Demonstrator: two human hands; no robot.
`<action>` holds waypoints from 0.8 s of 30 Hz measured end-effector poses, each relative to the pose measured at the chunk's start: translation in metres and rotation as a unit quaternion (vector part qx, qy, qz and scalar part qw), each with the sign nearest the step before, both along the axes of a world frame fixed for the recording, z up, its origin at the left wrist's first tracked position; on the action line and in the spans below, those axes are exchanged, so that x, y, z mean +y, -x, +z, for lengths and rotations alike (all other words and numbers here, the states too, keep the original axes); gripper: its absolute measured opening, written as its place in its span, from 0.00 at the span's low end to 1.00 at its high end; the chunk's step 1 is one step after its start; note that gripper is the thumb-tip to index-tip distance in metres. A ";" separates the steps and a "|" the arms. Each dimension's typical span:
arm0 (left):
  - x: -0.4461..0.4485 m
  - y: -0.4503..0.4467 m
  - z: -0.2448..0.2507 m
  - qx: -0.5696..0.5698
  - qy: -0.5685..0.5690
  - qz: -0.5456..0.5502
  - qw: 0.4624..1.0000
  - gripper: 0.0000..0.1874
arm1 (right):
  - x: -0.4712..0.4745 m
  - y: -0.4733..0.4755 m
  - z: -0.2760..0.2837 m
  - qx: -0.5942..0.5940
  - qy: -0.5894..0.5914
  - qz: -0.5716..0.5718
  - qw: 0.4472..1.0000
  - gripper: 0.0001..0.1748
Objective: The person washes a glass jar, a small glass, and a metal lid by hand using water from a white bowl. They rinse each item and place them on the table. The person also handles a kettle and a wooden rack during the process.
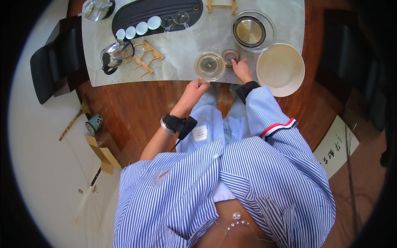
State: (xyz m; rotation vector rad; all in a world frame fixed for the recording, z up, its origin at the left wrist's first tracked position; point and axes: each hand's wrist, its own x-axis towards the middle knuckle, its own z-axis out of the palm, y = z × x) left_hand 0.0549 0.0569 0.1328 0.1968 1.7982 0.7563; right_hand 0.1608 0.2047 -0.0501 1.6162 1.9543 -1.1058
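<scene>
Near the table's front edge stands a round clear glass pot (210, 66), seen from above. My left hand (197, 91) is closed around its handle, which points toward me. Just right of the pot is a small round glass lid or dish (229, 56); the picture does not settle which. My right hand (243, 70) has its thumb and fingers at that piece's right rim and appears to grip it. A large cream basin (280, 68) sits close by on the right, reaching past the table's front edge.
A glass bowl (270, 31) holds a round metal-based vessel (249, 31). On the left are a steel kettle (116, 54) and a wooden rack (149, 57). Several white cups (141, 28) and two glass cups (181, 18) line the black tray (139, 14). A glass kettle (94, 9) stands behind.
</scene>
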 end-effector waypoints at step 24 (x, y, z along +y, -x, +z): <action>0.030 -0.085 -0.032 0.251 -0.006 -0.162 0.954 0.16 | 0.031 -0.064 0.136 0.180 -0.089 0.167 0.965 0.15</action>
